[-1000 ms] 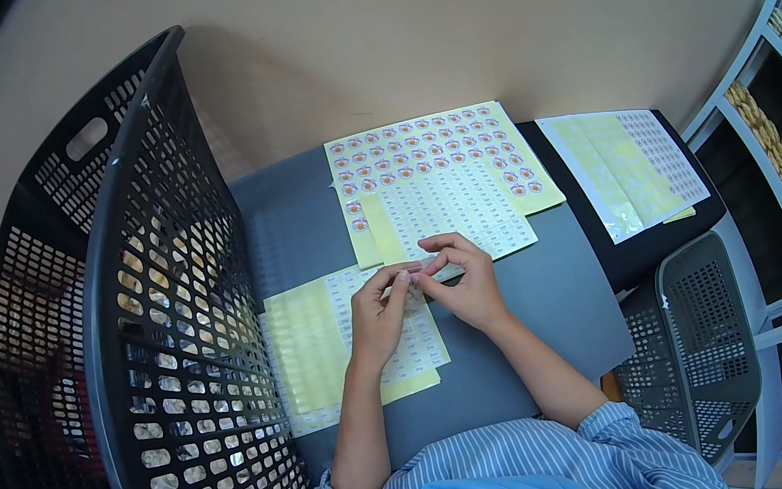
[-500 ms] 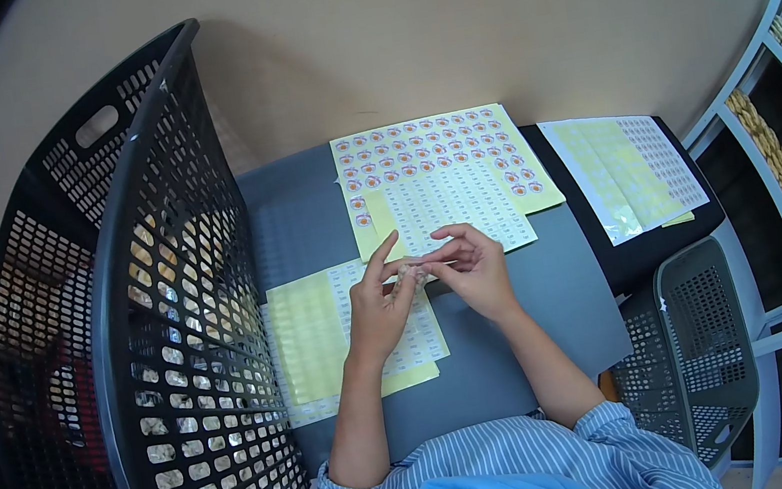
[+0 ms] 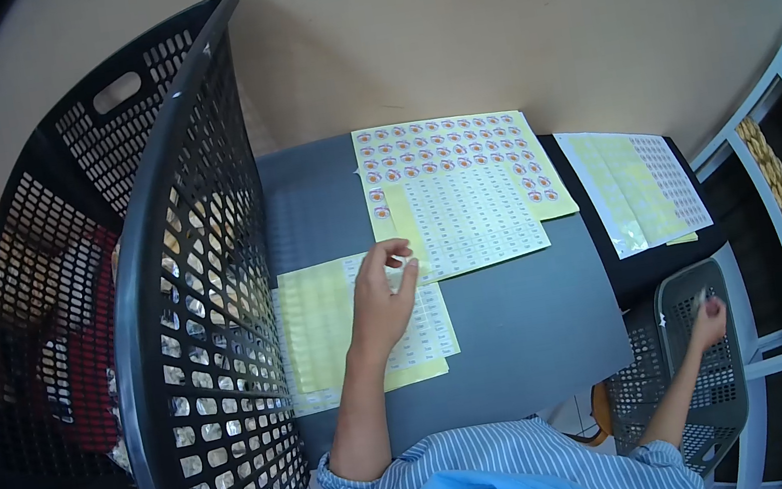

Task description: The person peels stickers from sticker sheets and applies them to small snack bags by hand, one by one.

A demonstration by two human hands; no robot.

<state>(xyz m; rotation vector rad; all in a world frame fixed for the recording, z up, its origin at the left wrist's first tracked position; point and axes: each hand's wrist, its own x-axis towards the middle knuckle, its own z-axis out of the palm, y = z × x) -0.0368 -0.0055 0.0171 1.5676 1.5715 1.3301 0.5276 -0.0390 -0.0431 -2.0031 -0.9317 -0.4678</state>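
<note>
My left hand [image 3: 386,291] hovers over the grey table [image 3: 523,316], its fingers curled with gaps between them and nothing visible in them. Below it lie the left sticker sheets [image 3: 317,326], yellow backing with small printed labels. Just beyond is a sheet of small text labels [image 3: 473,217], lying over a sheet of round orange-and-white stickers [image 3: 441,141]. Far to the right, my right hand [image 3: 711,320] is over the grey-green basket [image 3: 668,304], fingers bunched around something small and pale that is too blurred to make out.
A tall black perforated crate [image 3: 129,284] stands at the left, with wrapped items showing through its holes. More sticker sheets [image 3: 635,188] lie on a black surface at the right. A white rack [image 3: 767,188] with hanging packets is at the far right.
My right hand has left my left hand and moved right and down to the basket. The small clear item between my hands is gone from there. The view has shifted slightly.
</note>
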